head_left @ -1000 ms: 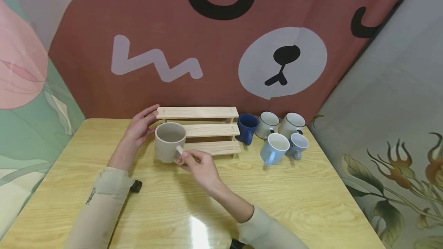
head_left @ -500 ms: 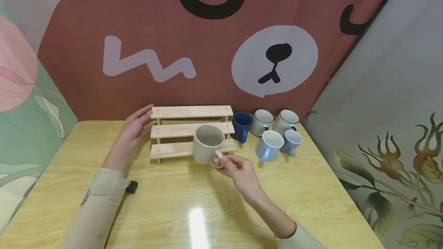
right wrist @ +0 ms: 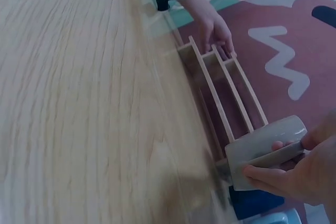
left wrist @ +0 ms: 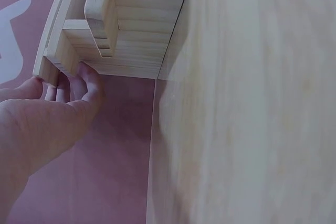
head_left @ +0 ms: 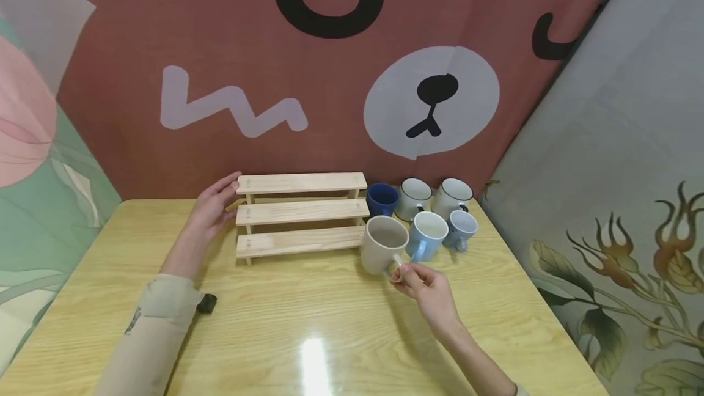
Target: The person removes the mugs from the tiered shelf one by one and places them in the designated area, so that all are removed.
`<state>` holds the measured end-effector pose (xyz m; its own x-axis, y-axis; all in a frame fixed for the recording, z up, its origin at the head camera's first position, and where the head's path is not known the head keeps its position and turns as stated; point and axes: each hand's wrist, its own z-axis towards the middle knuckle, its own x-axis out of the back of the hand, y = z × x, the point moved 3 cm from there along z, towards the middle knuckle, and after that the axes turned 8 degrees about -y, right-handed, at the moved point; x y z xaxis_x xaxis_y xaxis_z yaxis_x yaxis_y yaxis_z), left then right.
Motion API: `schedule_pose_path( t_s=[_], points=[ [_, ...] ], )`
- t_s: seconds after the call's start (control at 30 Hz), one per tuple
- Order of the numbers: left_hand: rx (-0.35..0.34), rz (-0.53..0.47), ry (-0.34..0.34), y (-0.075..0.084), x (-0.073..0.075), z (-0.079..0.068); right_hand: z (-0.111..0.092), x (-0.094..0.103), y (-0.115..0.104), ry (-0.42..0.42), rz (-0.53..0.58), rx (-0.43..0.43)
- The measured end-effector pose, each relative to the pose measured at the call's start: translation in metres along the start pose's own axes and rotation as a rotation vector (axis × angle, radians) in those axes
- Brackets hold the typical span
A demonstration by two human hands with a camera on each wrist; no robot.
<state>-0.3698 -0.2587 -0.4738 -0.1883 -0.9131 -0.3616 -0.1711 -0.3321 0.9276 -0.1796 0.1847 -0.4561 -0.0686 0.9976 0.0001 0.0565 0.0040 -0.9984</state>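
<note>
My right hand (head_left: 431,295) pinches the handle of a cream mug (head_left: 376,255), which is held upright above the table in front of the dark blue mug (head_left: 382,198). In the right wrist view, fingers and thumb close on that handle beside the mug's body. A three-tier light wooden rack (head_left: 299,212) stands by the back wall, its shelves bare. At its left end, my left hand (head_left: 209,212) holds the end of the upper shelf. The left wrist view has the thumb on one side of the wood and curled fingers on the other.
Two white mugs with dark rims (head_left: 415,200) stand behind a light blue mug (head_left: 429,234) and a small grey-blue mug (head_left: 461,230), right of the rack. A patterned cloth wall (head_left: 247,157) backs the wooden table (head_left: 264,329).
My right hand has carried the cream mug rightward, from the rack's left end past its right end toward the other mugs. The left hand stays at the rack.
</note>
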Motion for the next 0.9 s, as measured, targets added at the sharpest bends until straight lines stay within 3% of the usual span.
schedule_pose_path(
  t_s=[0.3,0.67,0.77,0.9],
  points=[
    [0.004,0.0,0.001,0.003,-0.001,-0.002,0.004,0.017,0.01,0.046,-0.026,-0.018],
    [0.003,0.02,-0.011,0.003,-0.003,-0.003,0.007,0.027,0.02,0.078,0.049,-0.03],
    [0.004,0.058,0.019,0.003,-0.003,-0.004,0.008,0.026,0.023,0.078,0.056,-0.02],
    [-0.019,0.159,0.117,0.006,-0.007,-0.006,0.009,0.025,0.026,0.072,0.056,-0.014]
  ],
)
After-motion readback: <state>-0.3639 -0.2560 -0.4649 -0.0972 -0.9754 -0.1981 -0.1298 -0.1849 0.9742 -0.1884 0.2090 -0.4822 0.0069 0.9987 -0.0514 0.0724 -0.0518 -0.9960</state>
